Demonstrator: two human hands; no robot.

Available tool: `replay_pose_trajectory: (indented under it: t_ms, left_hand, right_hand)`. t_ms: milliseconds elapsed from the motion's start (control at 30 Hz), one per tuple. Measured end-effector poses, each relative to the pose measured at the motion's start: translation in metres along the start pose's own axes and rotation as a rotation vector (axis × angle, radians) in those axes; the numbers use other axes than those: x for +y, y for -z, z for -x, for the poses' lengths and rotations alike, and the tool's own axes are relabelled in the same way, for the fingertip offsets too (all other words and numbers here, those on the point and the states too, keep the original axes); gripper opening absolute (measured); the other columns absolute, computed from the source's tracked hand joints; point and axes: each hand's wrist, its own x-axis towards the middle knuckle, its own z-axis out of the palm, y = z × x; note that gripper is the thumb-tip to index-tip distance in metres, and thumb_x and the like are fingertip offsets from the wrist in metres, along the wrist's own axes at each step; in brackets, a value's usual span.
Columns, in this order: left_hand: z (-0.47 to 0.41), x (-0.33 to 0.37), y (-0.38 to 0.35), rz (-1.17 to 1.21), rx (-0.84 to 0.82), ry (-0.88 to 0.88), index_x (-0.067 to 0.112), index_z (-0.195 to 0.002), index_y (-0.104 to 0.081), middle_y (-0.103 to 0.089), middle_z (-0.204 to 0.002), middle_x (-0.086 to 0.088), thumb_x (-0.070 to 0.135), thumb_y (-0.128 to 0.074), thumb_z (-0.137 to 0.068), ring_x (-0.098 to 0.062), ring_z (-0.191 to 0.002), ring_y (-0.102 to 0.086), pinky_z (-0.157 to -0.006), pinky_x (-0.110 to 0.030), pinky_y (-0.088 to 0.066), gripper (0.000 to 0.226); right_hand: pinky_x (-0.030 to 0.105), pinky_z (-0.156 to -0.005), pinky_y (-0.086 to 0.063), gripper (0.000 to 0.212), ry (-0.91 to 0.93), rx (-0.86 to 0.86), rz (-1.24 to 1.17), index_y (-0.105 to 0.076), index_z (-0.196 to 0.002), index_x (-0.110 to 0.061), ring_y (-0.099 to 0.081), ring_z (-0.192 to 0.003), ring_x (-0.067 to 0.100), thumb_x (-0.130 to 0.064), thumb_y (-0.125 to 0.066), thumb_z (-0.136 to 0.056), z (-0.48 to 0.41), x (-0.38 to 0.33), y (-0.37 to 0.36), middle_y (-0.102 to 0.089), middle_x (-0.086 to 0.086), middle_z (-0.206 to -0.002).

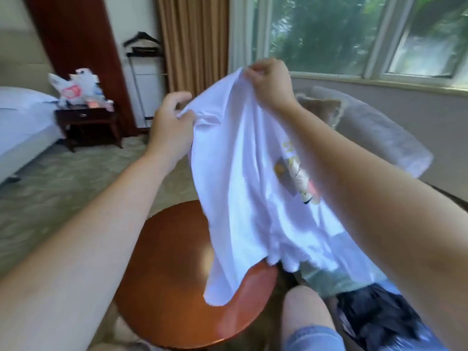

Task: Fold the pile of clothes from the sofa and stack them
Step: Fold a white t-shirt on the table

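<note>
Round wooden worktop: one, low in front of the person. White printed T-shirt: one, held up in the air over the worktop's right side, long axis hanging down from the hands; can't tell if the hem touches the wood. Pile of clothes at lower right: two pieces countable, one pale green and one dark. Both hands pinch the shirt's top edge, the left hand lower and the right hand higher. Likely next: lay it flat.
</note>
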Motion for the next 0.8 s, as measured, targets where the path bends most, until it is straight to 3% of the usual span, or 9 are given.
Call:
replay_pose_trajectory:
  t_ms: [67, 133, 167, 233, 300, 500, 600, 667, 800]
  left_hand:
    - [0.002, -0.03, 0.035, -0.043, 0.001, 0.094, 0.013, -0.128, -0.055, -0.058, -0.115, -0.002, 0.001, -0.049, -0.091, -0.012, -0.096, -0.055, -0.064, -0.007, -0.044, 0.039]
    - [0.009, -0.069, 0.06, -0.077, -0.037, 0.253, 0.018, -0.127, -0.054, -0.059, -0.112, -0.009, 0.003, -0.049, -0.091, -0.019, -0.088, -0.056, -0.058, -0.021, -0.046, 0.04]
    - [0.016, -0.086, 0.07, -0.082, -0.06, 0.336, 0.022, -0.125, -0.053, -0.06, -0.11, -0.011, 0.004, -0.049, -0.092, -0.022, -0.082, -0.056, -0.057, -0.024, -0.045, 0.038]
    - [0.032, -0.119, 0.082, -0.106, -0.091, 0.462, 0.022, -0.12, -0.054, -0.06, -0.093, -0.008, 0.003, -0.05, -0.094, -0.019, -0.066, -0.053, -0.054, -0.025, -0.045, 0.033]
    - [0.048, -0.145, 0.084, -0.127, -0.113, 0.544, 0.011, -0.121, -0.058, -0.054, -0.077, -0.003, 0.0, -0.049, -0.095, -0.014, -0.057, -0.051, -0.048, -0.021, -0.045, 0.03]
    - [0.067, -0.175, 0.07, -0.106, -0.145, 0.626, 0.013, -0.105, -0.067, -0.056, -0.081, 0.001, 0.005, -0.052, -0.096, -0.005, -0.053, -0.058, -0.042, -0.013, -0.047, 0.019]
    - [0.068, -0.179, 0.064, -0.112, -0.194, 0.606, 0.016, -0.098, -0.069, -0.059, -0.078, 0.0, 0.007, -0.051, -0.097, -0.008, -0.061, -0.056, -0.044, -0.012, -0.045, 0.02]
    - [0.069, -0.18, 0.064, -0.1, -0.193, 0.604, 0.015, -0.099, -0.07, -0.06, -0.08, -0.001, 0.008, -0.052, -0.097, -0.009, -0.065, -0.055, -0.046, -0.012, -0.046, 0.019]
    - [0.067, -0.181, 0.075, -0.125, -0.139, 0.631, 0.009, -0.114, -0.067, -0.061, -0.101, -0.008, 0.008, -0.06, -0.093, -0.01, -0.072, -0.058, -0.06, -0.016, -0.051, 0.022]
  right_hand:
    - [0.022, -0.071, -0.037, 0.03, -0.026, -0.193, -0.047, -0.069, -0.095, 0.0, -0.054, -0.089, 0.017, -0.025, -0.054, -0.087, 0.011, -0.001, -0.051, -0.059, 0.014, -0.084]
    - [0.024, -0.106, -0.029, 0.054, -0.108, -0.367, -0.097, -0.044, -0.14, -0.001, -0.043, -0.131, 0.026, -0.019, -0.06, -0.092, 0.052, 0.003, -0.1, -0.048, 0.022, -0.138]
    - [0.028, -0.111, -0.027, 0.059, -0.14, -0.429, -0.136, -0.042, -0.142, -0.003, -0.041, -0.133, 0.028, -0.022, -0.062, -0.091, 0.077, 0.009, -0.124, -0.045, 0.021, -0.142]
    - [0.045, -0.095, -0.047, 0.037, -0.195, -0.517, -0.219, -0.066, -0.107, -0.009, -0.059, -0.099, 0.026, -0.038, -0.061, -0.084, 0.134, 0.02, -0.164, -0.065, 0.014, -0.105]
    - [0.043, -0.071, -0.05, 0.034, -0.266, -0.606, -0.258, -0.062, -0.076, -0.01, -0.052, -0.069, 0.016, -0.043, -0.061, -0.084, 0.188, 0.024, -0.187, -0.061, 0.005, -0.074]
    - [0.029, -0.082, -0.046, 0.053, -0.414, -0.844, -0.12, -0.059, -0.126, -0.02, -0.061, -0.103, 0.017, -0.046, -0.07, -0.081, 0.283, 0.031, -0.21, -0.061, -0.004, -0.115]
    - [0.036, -0.063, -0.046, 0.023, -0.441, -0.791, -0.055, -0.063, -0.083, -0.009, -0.056, -0.071, 0.025, -0.031, -0.059, -0.087, 0.297, 0.039, -0.215, -0.062, 0.007, -0.081]
    - [0.036, -0.05, -0.033, 0.031, -0.447, -0.741, -0.021, -0.044, -0.058, -0.01, -0.037, -0.056, 0.023, -0.02, -0.051, -0.087, 0.304, 0.044, -0.214, -0.045, 0.008, -0.06]
    - [0.033, -0.051, -0.026, 0.035, -0.58, -0.554, -0.14, -0.037, -0.061, -0.017, -0.038, -0.052, 0.016, -0.015, -0.045, -0.095, 0.301, 0.052, -0.2, -0.043, 0.0, -0.056]
